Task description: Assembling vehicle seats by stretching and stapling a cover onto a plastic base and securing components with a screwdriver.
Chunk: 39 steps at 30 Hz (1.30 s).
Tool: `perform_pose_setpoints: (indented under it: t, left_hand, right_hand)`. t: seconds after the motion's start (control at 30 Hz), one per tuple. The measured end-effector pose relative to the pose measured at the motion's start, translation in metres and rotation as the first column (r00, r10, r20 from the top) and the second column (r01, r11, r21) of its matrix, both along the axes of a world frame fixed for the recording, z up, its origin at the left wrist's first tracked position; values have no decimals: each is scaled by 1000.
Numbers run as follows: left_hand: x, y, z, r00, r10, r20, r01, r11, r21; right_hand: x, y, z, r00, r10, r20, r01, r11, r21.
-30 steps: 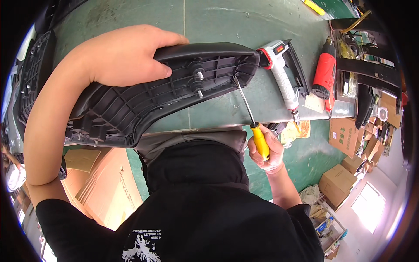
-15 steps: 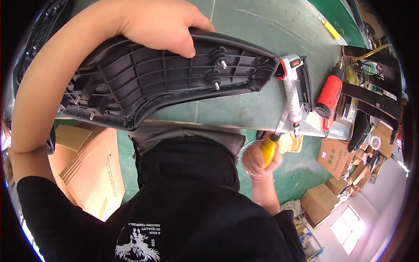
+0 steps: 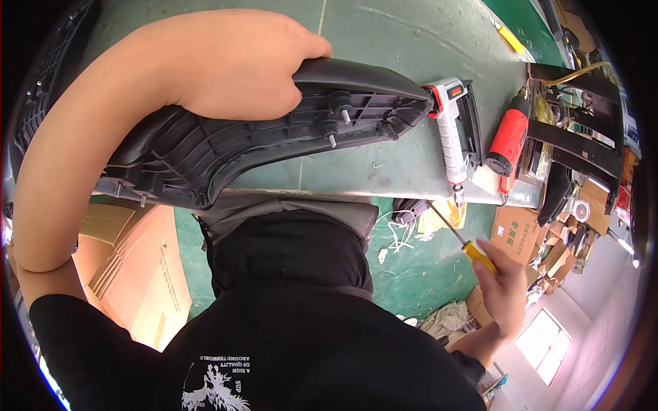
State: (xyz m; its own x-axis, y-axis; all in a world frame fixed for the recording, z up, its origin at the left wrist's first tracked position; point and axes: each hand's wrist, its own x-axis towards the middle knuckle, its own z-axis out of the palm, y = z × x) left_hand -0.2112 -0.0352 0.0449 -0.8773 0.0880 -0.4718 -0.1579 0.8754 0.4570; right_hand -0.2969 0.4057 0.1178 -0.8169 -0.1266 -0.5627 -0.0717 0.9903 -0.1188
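My left hand (image 3: pixel 240 65) is wrapped over the top edge of a long, curved black plastic part (image 3: pixel 253 137), its fingers hidden behind the far side. The part stands tilted on the green bench, showing a ribbed inner face with metal studs sticking out. At the right, away from the bench edge, my right hand (image 3: pixel 504 284) is closed round the yellow handle of a screwdriver (image 3: pixel 480 257). The long metal shaft points up and left toward the bench. A silver and red staple gun (image 3: pixel 452 130) lies by the part's right tip.
A red heat gun (image 3: pixel 508 140) rests right of the staple gun. Further back lies a yellow utility knife (image 3: pixel 510 40). Black frame pieces (image 3: pixel 582 144) crowd the bench's right end. Flattened cardboard boxes (image 3: pixel 140 274) stand at lower left; another carton (image 3: pixel 513 231) is under the right end.
My right hand has swung right and slightly down with the screwdriver, away from the bench edge. The black part has tipped, showing less of its ribbed face, with my left hand still on it.
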Motion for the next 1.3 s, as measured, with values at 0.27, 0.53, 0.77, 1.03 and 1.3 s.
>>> perform_pose_setpoints:
  t: [0.27, 0.53, 0.77, 1.03, 1.3]
  left_hand:
    - [6, 3, -3, 998, 23, -61, -23, 1000, -3]
    - [13, 7, -9, 981, 29, -191, -28, 1000, 12]
    - [10, 1, -9, 985, 42, -170, -31, 997, 66]
    - [-6, -4, -5, 996, 8, 93, -9, 1000, 6]
    - [-25, -32, -7, 993, -60, 104, 47, 992, 121]
  right_hand:
    - [28, -48, -25, 923, 335, -191, -385, 773, -504]
    - [21, -59, -53, 924, 365, -112, -371, 788, -491]
    - [-2, -84, -20, 915, 402, -33, -378, 824, -422]
    - [-31, -122, 3, 947, 29, 320, 62, 961, -269]
    - [-16, -63, -64, 330, 825, -459, -932, 361, -22]
